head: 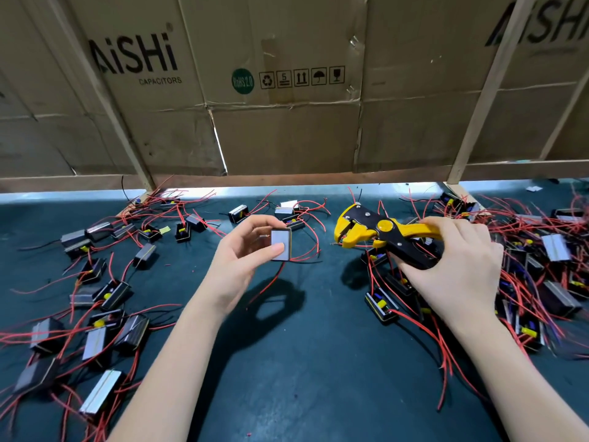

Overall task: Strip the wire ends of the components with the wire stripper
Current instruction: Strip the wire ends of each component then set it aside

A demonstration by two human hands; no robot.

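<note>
We hold a small black box component with a grey face (281, 244), pinched in our left hand (245, 250) above the dark teal mat surface (302, 362). Our right hand (455, 266) wraps the yellow-and-black wire stripper (379, 232). Risk: its loose red wire (306, 250) misses the jaws, or snags neighbouring leads. Cardboard cartons (287, 90) wall the back.

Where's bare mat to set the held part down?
Between the forearms, below the left hand and its component, the green mat is bare. A narrower strip runs toward the cardboard wall. Crowded: wired components left, denser pile right, behind the right hand holding the wire stripper.
</note>
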